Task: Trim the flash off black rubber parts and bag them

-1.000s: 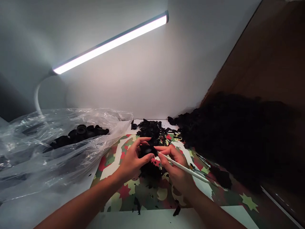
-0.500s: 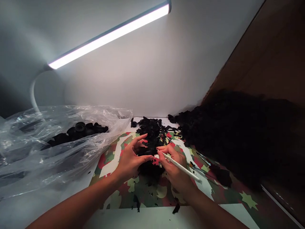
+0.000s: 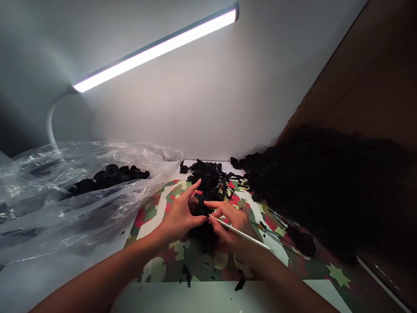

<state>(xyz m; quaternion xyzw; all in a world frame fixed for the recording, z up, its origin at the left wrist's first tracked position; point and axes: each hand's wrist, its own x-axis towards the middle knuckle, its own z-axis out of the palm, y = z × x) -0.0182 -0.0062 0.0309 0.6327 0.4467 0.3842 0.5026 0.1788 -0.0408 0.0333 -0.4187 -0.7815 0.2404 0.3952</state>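
My left hand (image 3: 178, 216) is curled round a small black rubber-like part (image 3: 199, 208), its thumb and fingers on either side. Much of that part is hidden by the fingers. A thin white pen-like tool (image 3: 243, 234) is pinched in my right hand (image 3: 233, 219), its tip at the near side of the black part. My right index finger reaches over to touch the part as well. Just behind the hands lies a heap of black scraps (image 3: 208, 174) on a camouflage-patterned sheet (image 3: 163, 261).
To the left, a clear plastic bag (image 3: 97, 217) holds several round black parts (image 3: 112, 171). A large dark pile (image 3: 309, 187) fills the right side against a brown cardboard panel (image 3: 365, 87). Metal tweezers-like tools (image 3: 276, 216) lie beside it. Overhead shines a lamp (image 3: 156, 48).
The black part has turned between my fingers, and its near end has moved slightly left. My right hand and the white tool have shifted left and a little lower.
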